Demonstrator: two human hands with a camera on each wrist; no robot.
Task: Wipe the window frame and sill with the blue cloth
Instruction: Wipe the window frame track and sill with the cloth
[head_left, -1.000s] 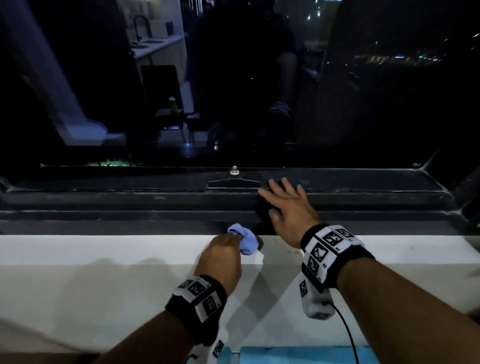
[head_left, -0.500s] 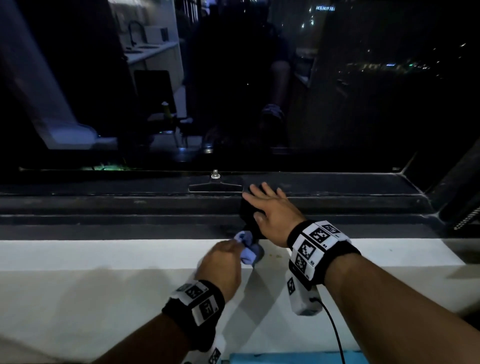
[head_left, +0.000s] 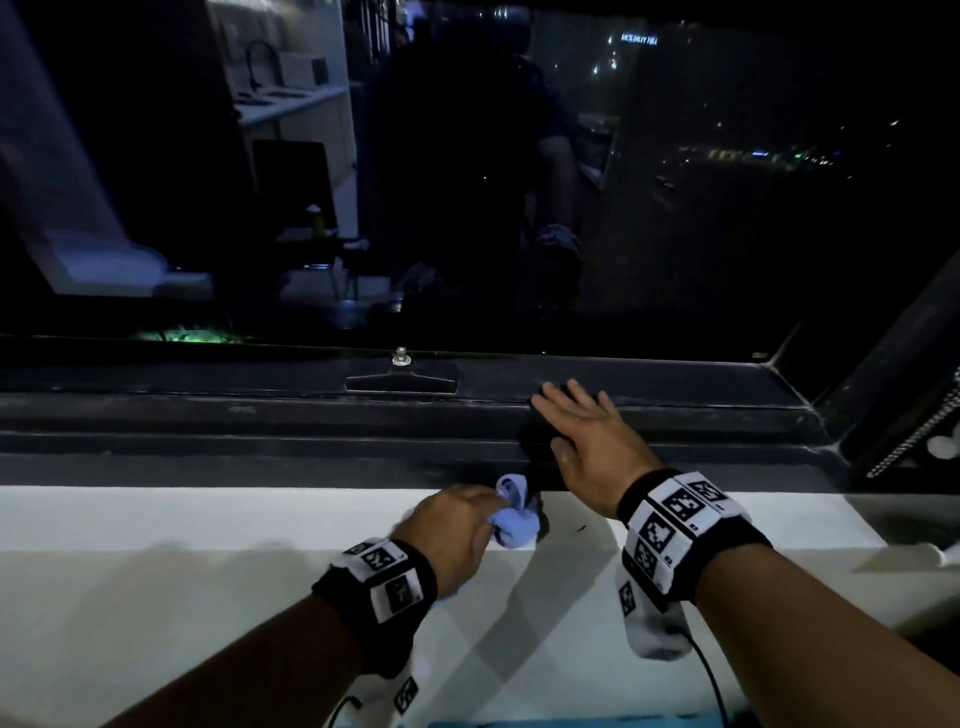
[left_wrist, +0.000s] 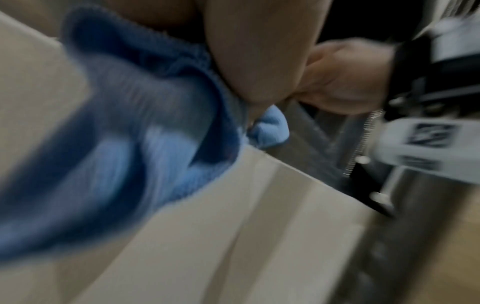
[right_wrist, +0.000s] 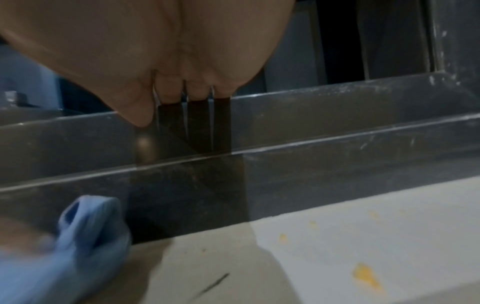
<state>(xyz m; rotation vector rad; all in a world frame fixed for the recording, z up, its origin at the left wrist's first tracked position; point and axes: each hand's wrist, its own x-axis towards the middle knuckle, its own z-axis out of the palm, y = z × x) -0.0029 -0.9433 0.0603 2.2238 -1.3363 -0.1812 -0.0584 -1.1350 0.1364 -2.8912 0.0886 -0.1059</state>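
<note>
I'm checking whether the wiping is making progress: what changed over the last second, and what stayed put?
Little changed. The left hand kept gripping the blue cloth at the white sill's back edge, the bunch shifting only slightly. The right hand stayed flat, fingers straight, on the dark window frame. The apparent sideways shifts look like head-camera motion.

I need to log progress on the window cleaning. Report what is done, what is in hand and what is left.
Done: nothing can be confirmed; the dark frame looks dusty and streaked.
In hand: the left hand grips the bunched blue cloth at the sill's back edge, against the frame; the right hand rests flat on the frame.
Left: yellow spots and a dark mark remain on the white sill.
</note>
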